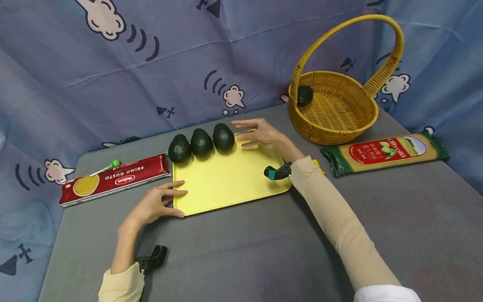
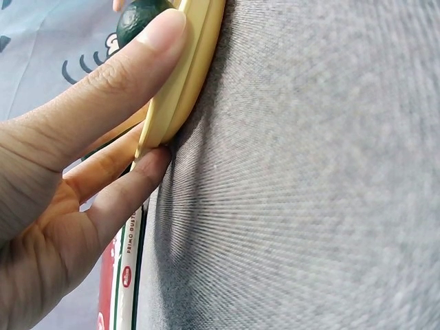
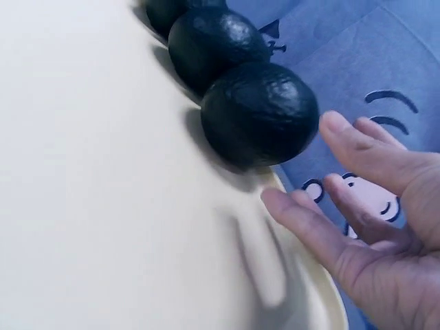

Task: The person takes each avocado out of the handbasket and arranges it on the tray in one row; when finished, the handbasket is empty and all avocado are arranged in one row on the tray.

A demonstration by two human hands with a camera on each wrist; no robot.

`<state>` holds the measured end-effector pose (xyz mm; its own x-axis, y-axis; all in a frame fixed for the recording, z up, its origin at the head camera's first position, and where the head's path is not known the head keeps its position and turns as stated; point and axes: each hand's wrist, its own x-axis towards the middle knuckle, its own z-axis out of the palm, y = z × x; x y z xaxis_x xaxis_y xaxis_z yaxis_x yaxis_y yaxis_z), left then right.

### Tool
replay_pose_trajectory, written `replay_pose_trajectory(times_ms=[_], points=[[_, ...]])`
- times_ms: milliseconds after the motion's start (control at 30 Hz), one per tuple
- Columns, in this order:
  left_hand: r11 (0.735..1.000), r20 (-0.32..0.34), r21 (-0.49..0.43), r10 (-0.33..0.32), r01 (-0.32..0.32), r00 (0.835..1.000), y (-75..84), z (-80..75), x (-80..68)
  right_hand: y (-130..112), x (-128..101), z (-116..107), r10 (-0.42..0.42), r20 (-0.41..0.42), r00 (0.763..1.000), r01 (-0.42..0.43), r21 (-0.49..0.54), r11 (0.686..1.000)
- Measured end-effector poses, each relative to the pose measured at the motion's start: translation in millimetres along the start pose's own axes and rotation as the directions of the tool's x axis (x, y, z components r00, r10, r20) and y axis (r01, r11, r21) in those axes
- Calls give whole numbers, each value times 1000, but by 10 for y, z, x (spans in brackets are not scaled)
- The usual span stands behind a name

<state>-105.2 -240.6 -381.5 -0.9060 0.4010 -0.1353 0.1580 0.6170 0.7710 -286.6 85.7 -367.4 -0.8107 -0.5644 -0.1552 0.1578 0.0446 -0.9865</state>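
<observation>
Three dark green avocados (image 1: 201, 143) sit in a row along the back left edge of a yellow tray (image 1: 226, 180). My left hand (image 1: 156, 203) grips the tray's front left corner; in the left wrist view the thumb (image 2: 155, 41) lies against the rim and a fingertip touches the corner below it. Over the tray's back right part, my right hand (image 1: 264, 135) is spread with nothing in it. Its fingertips point at the rightmost avocado (image 3: 261, 115), with a small gap between them in the right wrist view.
A yellow wicker basket (image 1: 333, 130) with a tall handle stands at the back right, one avocado (image 1: 305, 95) inside. Before it lies a green and red pasta packet (image 1: 388, 152). Left of the tray is a red spaghetti packet (image 1: 117, 178) with a green lollipop (image 1: 114, 164) on top.
</observation>
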Motion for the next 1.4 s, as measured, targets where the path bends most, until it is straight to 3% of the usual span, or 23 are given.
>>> replay_pose_trajectory(times_ms=[167, 433, 633, 800, 933, 1133, 1300, 1400], points=[[1000, 3, 23, 5, -6, 1000, -18, -3, -11, -74, -205, -74, -41, -23, 999, 41, 17, 999], [999, -17, 43, 15, -14, 1000, -41, -28, -20, -287, -605, -254, -31, -114, 993, 39, 68, 997], [999, -17, 42, 32, -32, 999, -23, -47, -15, -364, -885, -458, -95, -141, 985, 108, 92, 990], [999, -21, 35, 35, -35, 999, -14, -48, -7, -449, -1116, -654, -117, -218, 969, 149, 138, 979], [999, -21, 33, 37, -37, 999, -12, -50, 2, -564, -1246, -844, -85, -340, 936, 155, 186, 970], [999, -13, 40, 35, -35, 999, -31, -44, 0, -731, -1124, -1172, -14, -486, 874, 193, 321, 927], [999, -7, 15, 32, -32, 999, -52, -5, -5, -781, -837, -1329, 57, -568, 821, 161, 327, 931], [999, -8, -5, 32, -32, 999, -64, 8, -6, -772, -624, -1381, 92, -590, 802, 133, 326, 936]])
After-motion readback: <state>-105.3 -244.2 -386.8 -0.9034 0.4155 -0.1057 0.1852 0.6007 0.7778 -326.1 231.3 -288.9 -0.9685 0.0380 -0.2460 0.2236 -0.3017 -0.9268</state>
